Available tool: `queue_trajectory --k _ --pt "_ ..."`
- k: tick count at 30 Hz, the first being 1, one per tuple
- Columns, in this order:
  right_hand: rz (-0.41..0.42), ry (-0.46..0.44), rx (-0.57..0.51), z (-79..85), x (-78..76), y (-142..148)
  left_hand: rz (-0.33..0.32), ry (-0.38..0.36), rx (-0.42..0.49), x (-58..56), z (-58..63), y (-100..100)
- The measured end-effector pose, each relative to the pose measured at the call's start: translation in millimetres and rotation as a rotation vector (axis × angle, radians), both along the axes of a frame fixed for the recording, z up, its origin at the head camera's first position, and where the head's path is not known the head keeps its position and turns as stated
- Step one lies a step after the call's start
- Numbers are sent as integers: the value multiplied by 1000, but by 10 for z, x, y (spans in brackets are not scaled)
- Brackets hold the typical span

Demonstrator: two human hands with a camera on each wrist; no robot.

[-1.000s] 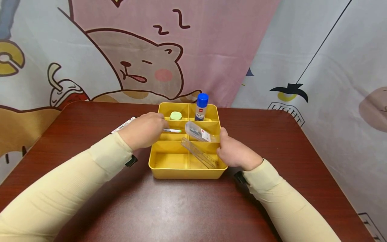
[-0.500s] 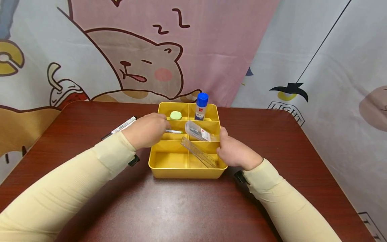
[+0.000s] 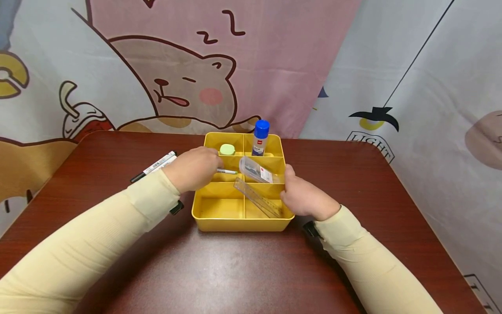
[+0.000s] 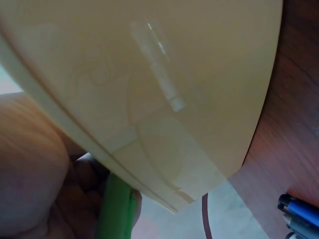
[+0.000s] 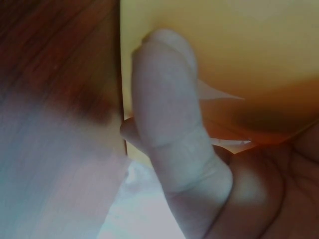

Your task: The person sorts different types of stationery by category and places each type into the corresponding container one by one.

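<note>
We are recording the left hand [image 3: 194, 168], fingers curled, pinching a green-tipped pen [image 3: 227, 172] at the middle-left compartment of the yellow organizer [image 3: 243, 225]; the right hand [image 3: 309, 196] is gripping its right wall.

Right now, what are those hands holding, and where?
The left hand holds a marker by its left end, green in the left wrist view; the right hand grips the yellow box by its right side.

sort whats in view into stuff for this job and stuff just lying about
Likely the job: box, held by right fingers; green pen, in left fingers.
Lying about, probably: glue, ruler, clear case, green thing, all inside; pens on table.
</note>
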State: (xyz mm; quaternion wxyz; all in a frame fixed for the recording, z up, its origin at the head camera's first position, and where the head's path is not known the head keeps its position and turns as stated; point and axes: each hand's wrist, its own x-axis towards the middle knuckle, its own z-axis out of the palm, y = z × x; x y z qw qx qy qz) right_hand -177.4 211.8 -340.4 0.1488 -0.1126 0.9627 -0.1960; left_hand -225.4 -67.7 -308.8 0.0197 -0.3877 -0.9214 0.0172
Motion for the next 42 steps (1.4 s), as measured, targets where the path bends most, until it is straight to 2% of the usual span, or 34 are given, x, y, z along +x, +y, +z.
queue_trajectory --k 11,21,33,42 --pt "1 -2 -5 8 6 -3 -21 17 10 -24 -27 33" --pt "1 -5 -9 -3 7 -4 -9 25 -29 -39 -47 72" --pt "-15 -21 -29 4 10 -1 -1 2 -20 -42 -60 94" --pt "9 23 -26 -7 14 5 8 -1 -7 -36 -63 93"
